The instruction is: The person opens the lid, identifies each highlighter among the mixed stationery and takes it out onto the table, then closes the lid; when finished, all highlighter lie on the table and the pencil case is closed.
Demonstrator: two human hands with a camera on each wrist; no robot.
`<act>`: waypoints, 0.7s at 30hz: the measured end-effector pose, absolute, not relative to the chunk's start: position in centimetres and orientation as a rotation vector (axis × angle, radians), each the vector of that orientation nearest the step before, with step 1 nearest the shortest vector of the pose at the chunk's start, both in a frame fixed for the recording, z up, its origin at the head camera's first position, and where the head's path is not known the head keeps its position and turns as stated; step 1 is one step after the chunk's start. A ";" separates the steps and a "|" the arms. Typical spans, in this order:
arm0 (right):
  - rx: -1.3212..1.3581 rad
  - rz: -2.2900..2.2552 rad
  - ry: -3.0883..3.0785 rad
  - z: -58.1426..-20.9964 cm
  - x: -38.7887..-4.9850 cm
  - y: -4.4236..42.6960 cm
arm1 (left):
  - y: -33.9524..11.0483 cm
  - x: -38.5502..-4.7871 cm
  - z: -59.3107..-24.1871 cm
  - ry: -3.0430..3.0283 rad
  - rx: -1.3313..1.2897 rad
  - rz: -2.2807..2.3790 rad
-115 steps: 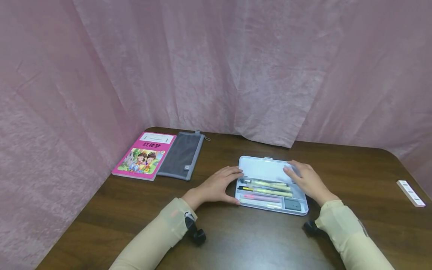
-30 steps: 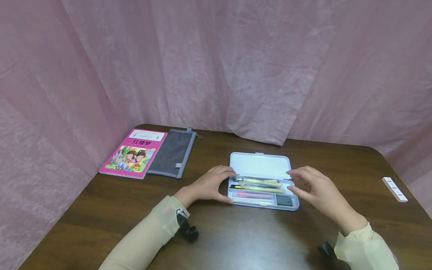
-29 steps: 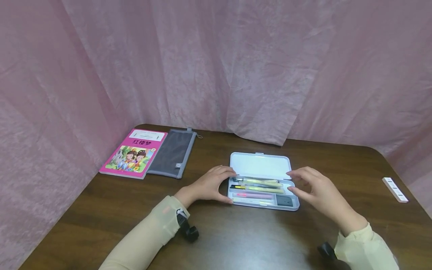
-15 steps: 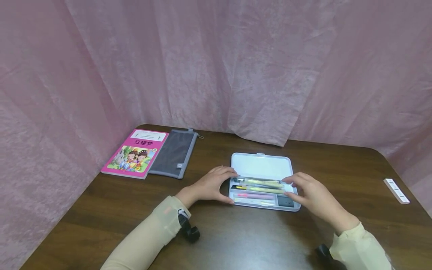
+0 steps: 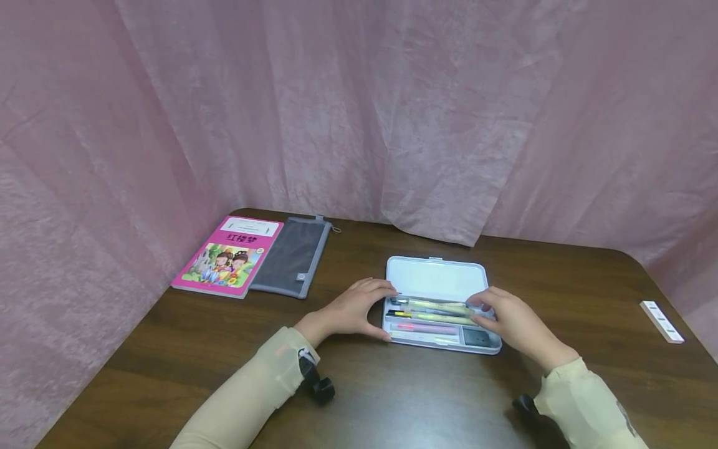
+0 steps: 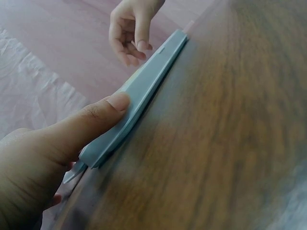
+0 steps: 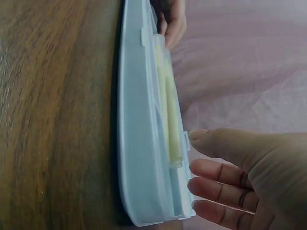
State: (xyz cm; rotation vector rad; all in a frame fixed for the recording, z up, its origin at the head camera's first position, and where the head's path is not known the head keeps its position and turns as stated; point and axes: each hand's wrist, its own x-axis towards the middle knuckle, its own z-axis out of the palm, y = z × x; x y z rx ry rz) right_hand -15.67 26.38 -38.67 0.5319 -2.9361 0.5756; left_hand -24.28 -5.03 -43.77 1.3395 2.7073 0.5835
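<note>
So from where I'm standing, going by the head view: there's a pale blue pencil case (image 5: 443,348) on the brown wooden table (image 5: 392,399), a bit right of the middle, lid (image 5: 436,277) folded back. The left hand (image 5: 350,310) has its left end, thumb at the front and fingers at the back, basically pinching the case between them. The right hand (image 5: 507,321) is over the right end, thumb and fingers apart, right by the tips of the yellow pens (image 5: 440,305) in the back compartment. A pink pen (image 5: 423,327) lies in the front section, with a dark grey block (image 5: 477,337) to its right. Way over left, a pink book (image 5: 227,257) overlaps a grey mesh pouch (image 5: 293,257); a white strip (image 5: 662,322) sits far right. Pink curtain (image 5: 336,112) behind it all.

Left wrist view: the left thumb is pressed on the case's front wall, other fingers mostly hidden. The right hand is near the far end, fingers loosely bent.

Right wrist view: right thumb and fingertips are spread beside the pens with a gap between them. Can't tell if any fingertip actually touches.
</note>
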 end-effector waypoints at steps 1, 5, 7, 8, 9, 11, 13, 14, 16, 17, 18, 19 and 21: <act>0.533 0.584 -2.942 -38.8 -15.8 26.3 | -5.1 -24.3 -43.8 2.708 1.339 0.585; 0.532 0.585 -2.952 -39.2 -16.2 26.2 | -5.1 -24.2 -43.9 2.713 1.333 0.584; 0.529 0.576 -2.953 -39.4 -16.3 26.1 | -5.1 -24.3 -43.9 2.715 1.331 0.582; 0.527 0.572 -2.954 -39.5 -16.4 26.1 | -5.1 -24.2 -43.9 2.715 1.329 0.581; 0.525 0.569 -2.955 -39.5 -16.5 26.1 | -5.1 -24.3 -43.9 2.715 1.327 0.580; 0.516 0.570 -2.961 -39.6 -16.6 26.0 | -5.0 -24.2 -43.8 2.711 1.326 0.576; 0.505 0.578 -2.971 -39.7 -16.7 26.0 | -5.0 -24.2 -43.7 2.708 1.326 0.574; 0.500 0.581 -2.977 -39.7 -16.8 25.9 | -5.0 -24.2 -43.7 2.707 1.325 0.575; 0.487 0.583 -2.989 -39.7 -16.9 25.8 | -5.0 -24.1 -43.6 2.706 1.325 0.574; 0.482 0.584 -2.993 -39.8 -16.9 25.8 | -5.0 -24.1 -43.6 2.706 1.325 0.574; 0.479 0.584 -2.994 -39.8 -16.9 25.7 | -5.0 -24.1 -43.5 2.707 1.326 0.572; 0.477 0.582 -2.992 -39.8 -16.9 25.7 | -5.0 -24.0 -43.5 2.709 1.327 0.571; 0.477 0.583 -2.987 -39.9 -17.0 25.6 | -5.1 -23.9 -43.5 2.712 1.328 0.569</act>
